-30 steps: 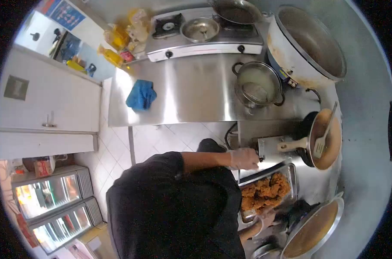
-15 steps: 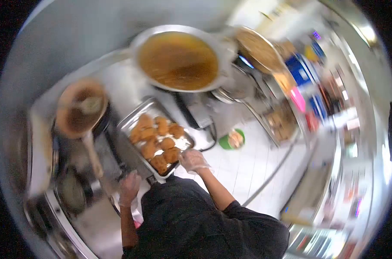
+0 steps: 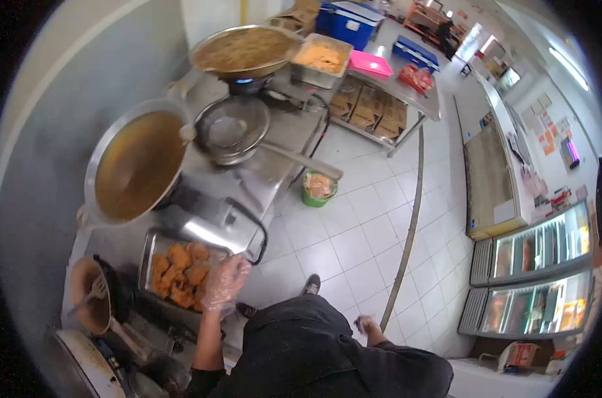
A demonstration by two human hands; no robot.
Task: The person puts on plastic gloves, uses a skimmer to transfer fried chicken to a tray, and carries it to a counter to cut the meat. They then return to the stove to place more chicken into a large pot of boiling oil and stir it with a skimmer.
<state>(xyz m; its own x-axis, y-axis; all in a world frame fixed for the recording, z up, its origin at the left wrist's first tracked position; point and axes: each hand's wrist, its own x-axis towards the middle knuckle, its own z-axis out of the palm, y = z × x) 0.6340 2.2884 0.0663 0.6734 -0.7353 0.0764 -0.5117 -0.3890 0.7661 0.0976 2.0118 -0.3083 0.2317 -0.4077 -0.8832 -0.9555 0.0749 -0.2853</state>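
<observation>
My left hand [image 3: 226, 282], in a clear plastic glove, is at the right side of a metal tray [image 3: 146, 265], overlapping its rim in this view. Its fingers are stretched forward and hold nothing visible. Brown fried chicken pieces [image 3: 179, 272] fill much of the tray. My right hand [image 3: 369, 324] hangs low at my right side, over the tiled floor; it is small and blurred, so I cannot tell how its fingers are set.
A large pan of oil [image 3: 138, 166] and a strainer [image 3: 231, 129] with its handle jutting past the counter edge lie ahead. Left sits a wok with a spatula [image 3: 98, 286]. Further off are another frying pan [image 3: 248, 53], a green bin [image 3: 319, 190] and glass-door fridges [image 3: 536, 305].
The view has swung right. My right hand has left the tray's edge and dropped to my side. My left hand has moved up from beside the tray to its right edge.
</observation>
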